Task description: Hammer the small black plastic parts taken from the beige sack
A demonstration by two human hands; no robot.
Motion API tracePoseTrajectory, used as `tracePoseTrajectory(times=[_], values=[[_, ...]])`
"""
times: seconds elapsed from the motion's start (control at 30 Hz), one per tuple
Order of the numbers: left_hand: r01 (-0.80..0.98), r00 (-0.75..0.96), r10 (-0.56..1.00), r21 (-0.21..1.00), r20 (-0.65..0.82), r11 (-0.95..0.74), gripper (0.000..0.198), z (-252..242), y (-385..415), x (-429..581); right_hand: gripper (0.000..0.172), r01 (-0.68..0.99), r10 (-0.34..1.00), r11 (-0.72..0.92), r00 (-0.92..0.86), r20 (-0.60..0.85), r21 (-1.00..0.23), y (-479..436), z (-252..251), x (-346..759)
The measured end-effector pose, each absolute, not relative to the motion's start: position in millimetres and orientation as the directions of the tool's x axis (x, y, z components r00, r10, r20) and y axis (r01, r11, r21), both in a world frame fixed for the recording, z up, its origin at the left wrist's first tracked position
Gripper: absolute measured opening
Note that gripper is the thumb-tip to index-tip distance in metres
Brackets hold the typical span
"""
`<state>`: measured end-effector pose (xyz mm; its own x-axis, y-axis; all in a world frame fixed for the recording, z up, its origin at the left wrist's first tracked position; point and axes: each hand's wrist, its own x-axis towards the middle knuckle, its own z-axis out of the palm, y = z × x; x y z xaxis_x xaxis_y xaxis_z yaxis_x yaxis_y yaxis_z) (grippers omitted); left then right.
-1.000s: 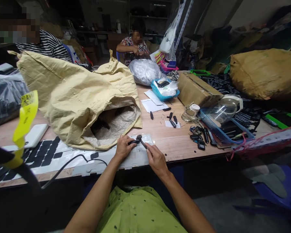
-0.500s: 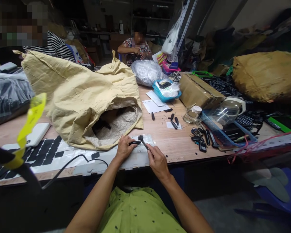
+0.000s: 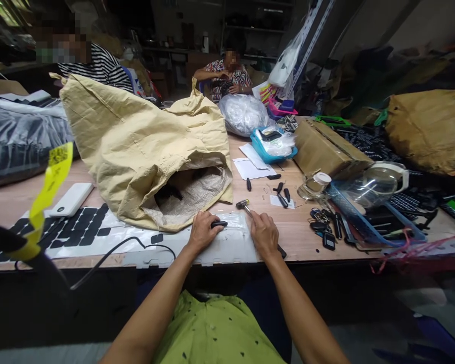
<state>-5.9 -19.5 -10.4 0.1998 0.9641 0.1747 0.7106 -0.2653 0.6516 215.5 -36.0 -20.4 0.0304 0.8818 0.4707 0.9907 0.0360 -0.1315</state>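
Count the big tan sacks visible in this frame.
2. One open-mouthed sack lies beyond the left hand, pinching a small black part, and the right hand, gripping a hammer; the other sack sits far right, past the cardboard box. More may be hidden.

Wooden table (image 3: 311,237) runs left and right under the grip, with its front edge just below. Far beyond the grip, dark shelving (image 3: 258,25) and a long counter (image 3: 167,50) stand at the back. Up and right of the grip are a slotted metal upright (image 3: 307,38) and a pale wall (image 3: 420,25). Grey floor (image 3: 382,328) shows below right. Light is dim, darkest at the back.
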Motion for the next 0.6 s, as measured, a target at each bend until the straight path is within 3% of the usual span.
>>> tracePoseTrajectory(times=[0.23, 0.33, 0.47, 0.6], values=[[0.649, 0.291, 0.937, 0.680, 0.193, -0.341, 0.011, 1, -33, -6, 0.034, 0.997, 0.868, 0.028, 0.011, 0.497, -0.070, -35, -28, 216], [0.510, 0.481, 0.862, 0.748, 0.162, -0.425, 0.018, 8, -71, -4, 0.034, 0.996, 0.875, 0.032, 0.014, 0.484, -0.087, -35, -29, 217], [0.344, 0.759, 0.651, 0.844, 0.008, -0.411, 0.022, -5, -128, 1, 0.034, 0.996, 0.869, 0.029, 0.016, 0.495, -0.085, -35, -29, 217], [0.550, 0.661, 0.681, 0.821, -0.316, -0.152, 0.025, -49, -145, 4, 0.033, 0.998, 0.857, 0.014, 0.022, 0.516, -0.064, -35, -29, 214]])
